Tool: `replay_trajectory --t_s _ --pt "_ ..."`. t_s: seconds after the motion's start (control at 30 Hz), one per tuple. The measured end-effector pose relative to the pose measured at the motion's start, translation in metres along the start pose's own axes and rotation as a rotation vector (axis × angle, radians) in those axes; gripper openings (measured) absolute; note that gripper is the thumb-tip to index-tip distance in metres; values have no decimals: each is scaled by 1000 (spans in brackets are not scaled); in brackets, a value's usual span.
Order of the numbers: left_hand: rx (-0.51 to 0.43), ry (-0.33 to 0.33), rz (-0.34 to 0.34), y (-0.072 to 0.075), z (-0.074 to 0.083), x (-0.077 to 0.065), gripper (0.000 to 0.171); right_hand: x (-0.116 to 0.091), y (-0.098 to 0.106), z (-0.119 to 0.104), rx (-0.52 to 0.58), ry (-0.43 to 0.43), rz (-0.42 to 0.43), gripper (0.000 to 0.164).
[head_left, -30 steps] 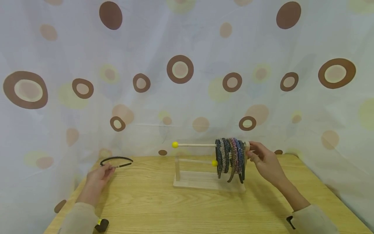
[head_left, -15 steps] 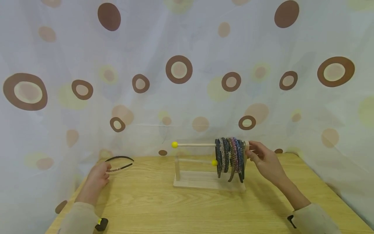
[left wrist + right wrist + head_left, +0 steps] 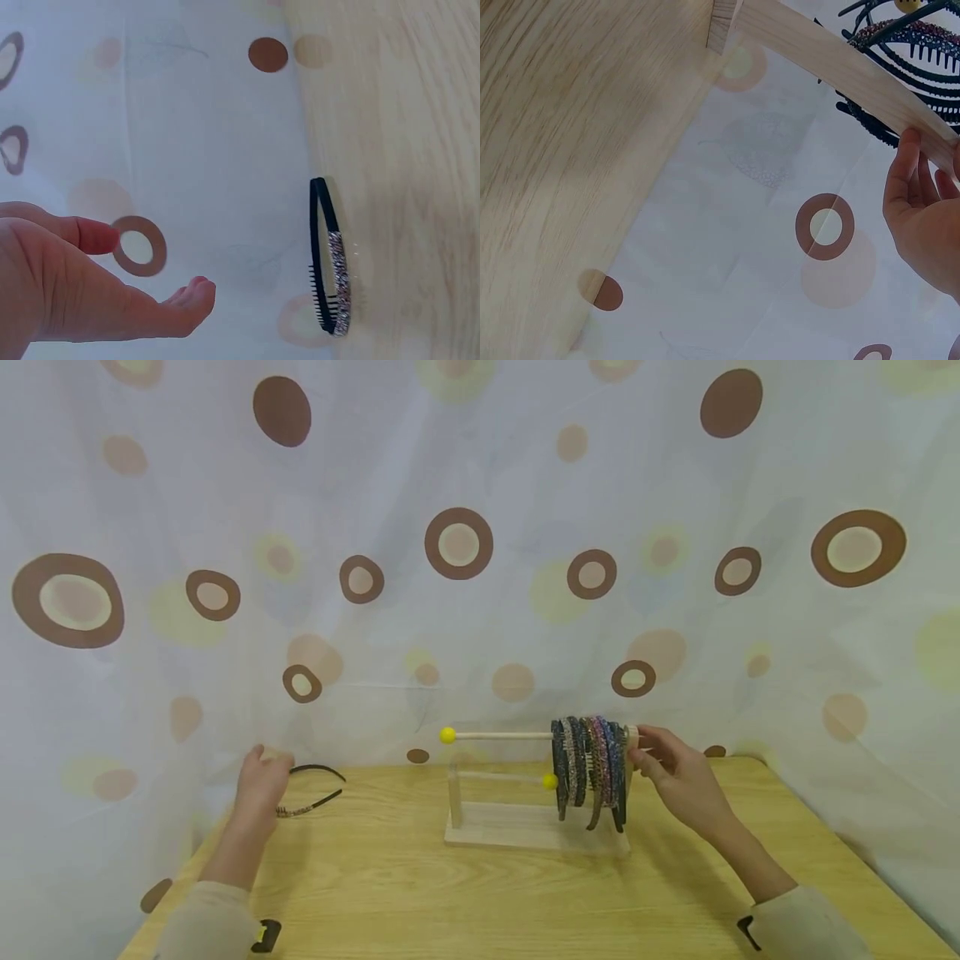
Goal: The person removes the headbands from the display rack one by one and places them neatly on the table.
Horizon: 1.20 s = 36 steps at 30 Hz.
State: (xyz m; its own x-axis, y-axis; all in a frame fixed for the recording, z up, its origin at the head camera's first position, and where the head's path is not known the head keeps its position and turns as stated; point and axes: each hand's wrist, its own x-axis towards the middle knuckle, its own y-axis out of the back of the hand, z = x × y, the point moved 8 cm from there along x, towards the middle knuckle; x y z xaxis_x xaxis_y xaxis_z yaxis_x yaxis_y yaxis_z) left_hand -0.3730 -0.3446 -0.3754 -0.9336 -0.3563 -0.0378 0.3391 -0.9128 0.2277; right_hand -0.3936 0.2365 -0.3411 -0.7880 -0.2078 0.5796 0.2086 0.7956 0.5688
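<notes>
A black toothed headband [image 3: 302,811] with a glittery section lies on the table at the left, its two ends pointing right. My left hand [image 3: 262,785] hovers over its near side; in the left wrist view the hand [image 3: 97,285] is apart from the headband [image 3: 340,274], thumb and fingers spread with nothing between them. A wooden headband stand [image 3: 498,827] stands right of centre. Several glittery headbands [image 3: 592,760] hang bunched on its upper rod's right end. With fingertips and thumb my right hand [image 3: 686,781] grips the top of the stand's right upright [image 3: 840,64].
Yellow balls cap the upper rod [image 3: 447,735] and the lower rod [image 3: 551,782], both facing left. Bare tabletop [image 3: 420,902] runs in front of the stand. A spotted curtain [image 3: 480,635] closes off the back and sides.
My left hand has let go of the headband and lifted slightly up and to the right of where it was. My right hand keeps its hold on the stand.
</notes>
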Motion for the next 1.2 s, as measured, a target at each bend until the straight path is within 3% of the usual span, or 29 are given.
replay_trajectory --t_s 0.13,0.3,0.4,0.5,0.67,0.87,1.0,1.2 --pt "-35 -70 56 -10 24 -14 73 -1 0 1 -14 -1 7 43" --pt "-108 -162 130 -18 48 -34 52 -2 -3 -1 -2 -10 6 42" --pt "-151 -232 134 -28 61 -51 41 -2 -5 -3 14 -7 0 41" --pt "-189 -303 112 -48 73 -68 33 -1 -6 -5 19 2 -2 40" --pt "-250 -462 13 -98 86 -91 25 -1 -2 -3 0 6 11 41" --pt "-302 -614 -179 -154 93 -114 26 -6 0 3 -4 -19 7 40" --pt "-274 -644 -269 -182 95 -122 28 -6 -1 0 24 -20 -1 40" --pt "-153 -595 -413 -223 99 -126 36 -5 2 -6 44 -8 0 41"
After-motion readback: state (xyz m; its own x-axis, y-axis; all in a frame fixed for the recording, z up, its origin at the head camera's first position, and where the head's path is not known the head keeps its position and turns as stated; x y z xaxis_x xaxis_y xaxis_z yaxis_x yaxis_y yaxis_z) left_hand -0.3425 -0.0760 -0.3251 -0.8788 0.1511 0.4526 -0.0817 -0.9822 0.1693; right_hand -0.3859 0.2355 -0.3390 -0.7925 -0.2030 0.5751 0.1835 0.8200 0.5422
